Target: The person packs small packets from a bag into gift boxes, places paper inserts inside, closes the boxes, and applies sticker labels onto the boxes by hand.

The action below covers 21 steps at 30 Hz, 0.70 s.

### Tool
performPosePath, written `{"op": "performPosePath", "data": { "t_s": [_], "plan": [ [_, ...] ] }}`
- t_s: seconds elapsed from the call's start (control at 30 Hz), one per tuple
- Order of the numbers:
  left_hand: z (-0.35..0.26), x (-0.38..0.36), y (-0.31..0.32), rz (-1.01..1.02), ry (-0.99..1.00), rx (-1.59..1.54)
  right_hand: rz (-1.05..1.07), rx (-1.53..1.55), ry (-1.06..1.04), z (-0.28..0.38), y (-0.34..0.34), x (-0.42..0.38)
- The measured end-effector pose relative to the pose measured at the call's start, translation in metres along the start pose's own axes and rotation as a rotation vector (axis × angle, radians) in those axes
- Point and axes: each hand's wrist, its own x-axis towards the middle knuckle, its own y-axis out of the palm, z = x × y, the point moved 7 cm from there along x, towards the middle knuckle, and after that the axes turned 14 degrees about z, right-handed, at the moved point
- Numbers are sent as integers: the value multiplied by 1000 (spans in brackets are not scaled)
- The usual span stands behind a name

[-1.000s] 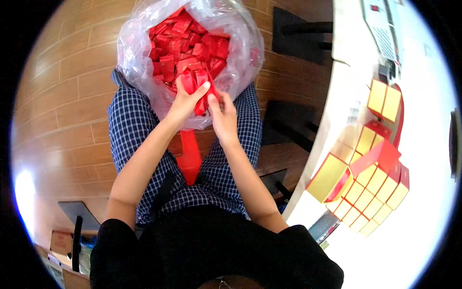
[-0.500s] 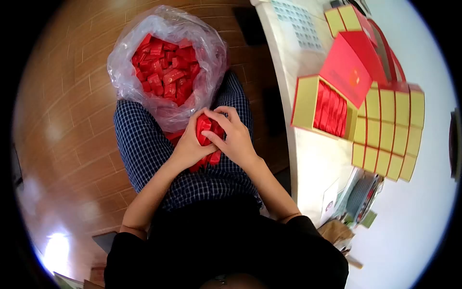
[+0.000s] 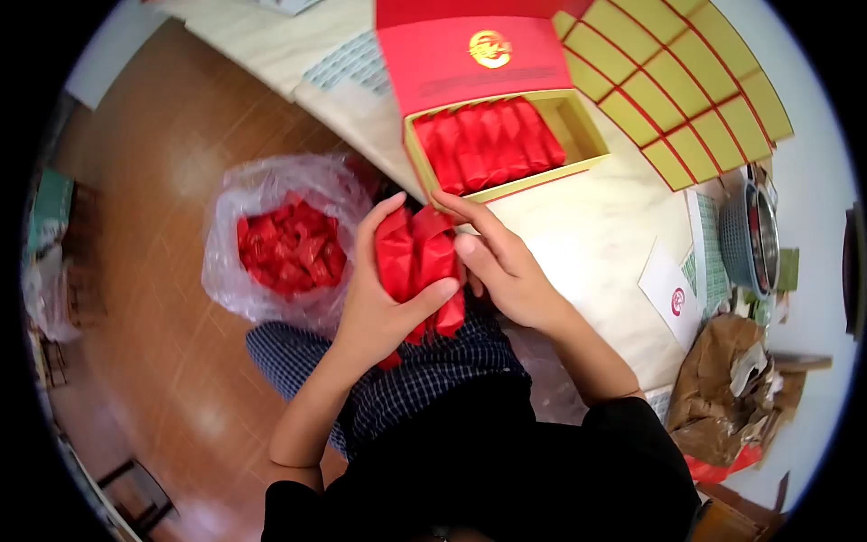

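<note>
My left hand (image 3: 372, 312) is closed round several shiny red wrapped packets (image 3: 397, 257), held side by side over my lap. Its thumb lies across their front. My right hand (image 3: 519, 271) grips the same bunch from the right, with its fingertips at the upper end and partly hidden behind the packets. Just beyond my hands an open gift box (image 3: 580, 126) stands on the table, yellow inside. A row of red packets (image 3: 488, 144) fills most of it, leaving a gap at its right end. The raised red lid (image 3: 433, 59) bears a gold emblem.
A clear plastic bag (image 3: 221, 244) of loose red packets (image 3: 293, 248) is left of my legs. Stacked yellow boxes (image 3: 659, 99) with red edges stand at the table's back. Farther right are a grey-blue basket (image 3: 736, 239), a white card (image 3: 664, 289) and a brown bag (image 3: 722, 388).
My view has turned toward the table, bringing the open box nearer. Both hands have lifted the red packets from my lap toward the table edge, and more of the bunch shows.
</note>
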Motion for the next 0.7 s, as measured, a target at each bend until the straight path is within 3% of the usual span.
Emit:
{"op": "performPosePath", "data": {
  "t_s": [0.03,0.13,0.27,0.33,0.4,0.53,0.6,0.7],
  "plan": [
    [-12,20,11,47,74,9,16,53,16,6,-12,-7],
    [-48,87,47,163,352,118,-159,-205,-345,44,-69,-18],
    [-77,173,88,217,353,89,-415,-380,-457,76,-155,-17],
    [-76,213,101,192,329,159,-432,-122,-220,67,-199,-7],
    [-54,253,107,180,305,164,-469,-166,-124,60,-232,7],
    [-21,282,107,52,249,207,-432,-98,-146,33,-261,32],
    [-7,281,107,38,127,443,-413,-91,-80,23,-263,33],
    [-3,269,109,-18,115,664,-404,-139,44,9,-264,29]
  ]
}}
